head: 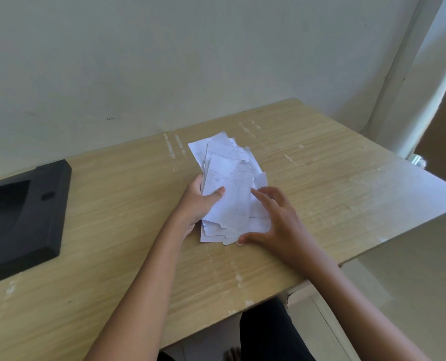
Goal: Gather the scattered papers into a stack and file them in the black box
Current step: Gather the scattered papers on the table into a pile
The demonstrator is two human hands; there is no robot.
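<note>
Your two hands frame a ragged stack of papers (229, 188) near the middle of a light wood-grain table (321, 183). The stack's long axis runs from your near side away toward the wall (138, 61), leaning slightly left at the far end, and its sheets are uneven, their corners fanning out at both ends. Your left hand (198, 204) grips the stack's left edge: the thumb lies curled across the top printed sheet, while the fingers are tucked beneath the pile, out of sight. Your right hand (276, 220) rests on the stack's right side with its fingers spread and fairly straight, their tips on the upper sheets, and its thumb presses against the near right corner of the pile. The papers sit between your hands, touching both. Well apart on the left, at the table's edge, the black box (21, 212) lies flat with its recessed face up, its long side running roughly parallel to the stack.
</note>
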